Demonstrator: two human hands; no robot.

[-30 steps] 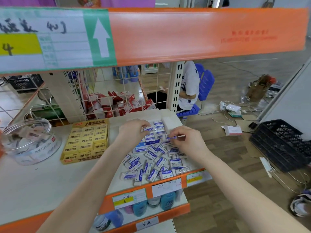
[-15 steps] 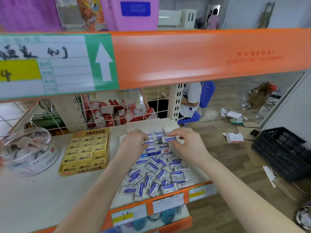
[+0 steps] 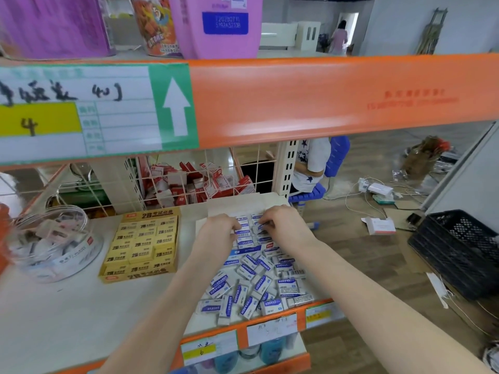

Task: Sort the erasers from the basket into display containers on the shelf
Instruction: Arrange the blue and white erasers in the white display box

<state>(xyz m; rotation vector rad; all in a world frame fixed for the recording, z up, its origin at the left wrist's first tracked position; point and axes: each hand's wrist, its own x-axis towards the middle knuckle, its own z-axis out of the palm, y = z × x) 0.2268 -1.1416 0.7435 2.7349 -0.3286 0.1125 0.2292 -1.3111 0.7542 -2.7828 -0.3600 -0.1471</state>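
Both hands are at the back of the shelf (image 3: 81, 319), over the white box (image 3: 243, 205) (open top, low walls, erasers lined up in rows inside).

Right hand (image 3: 287, 225): fingers curled, tips pinching one eraser (image 3: 259, 228), which sits tilted against the rows in the box.

Left hand (image 3: 218, 230): palm down, fingers bent, tips on the row at the box's left side. Cannot tell whether it holds anything or only presses. The hands are near each other, not touching.

The pile (image 3: 251, 287) of loose blue-and-white erasers lies on the shelf just in front of the box. It spreads to the front edge, between the forearms. Some lie flat, some on edge, at all angles.

Left of the pile is a yellow 2B carton (image 3: 143, 244), full, flat on the shelf, apart from the pile. Further left is a clear jar (image 3: 51, 244), mouth tipped toward the camera, with small pale items inside. Behind them a wire rack (image 3: 194, 182) holds red-and-white packs.

An orange beam (image 3: 324, 95) runs overhead, carrying a label (image 3: 81, 112) with a green up-arrow and a "4" on yellow. A black crate (image 3: 459, 252) stands on the floor at right, well apart from the shelf. A person (image 3: 310, 163) sits behind the shelf on a blue chair.
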